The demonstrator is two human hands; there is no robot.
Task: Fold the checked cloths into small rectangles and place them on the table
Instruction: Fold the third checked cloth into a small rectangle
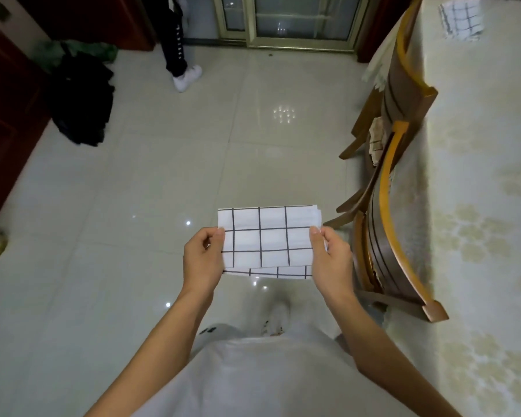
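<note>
A white cloth with black checks (268,240), folded into a small rectangle, hangs in the air in front of me over the floor. My left hand (203,257) pinches its left edge and my right hand (330,255) pinches its right edge, thumbs on top. A lower layer sticks out below the front edge. A second checked cloth (460,21) lies folded on the table (478,176) at the far right end. On a chair seat lies a crumpled checked cloth (376,139).
Two wooden chairs (385,236) stand pushed against the table's left side, close to my right hand. A person's leg and white shoe (187,78) stand on the tiled floor ahead. A dark bag (82,97) sits at the left.
</note>
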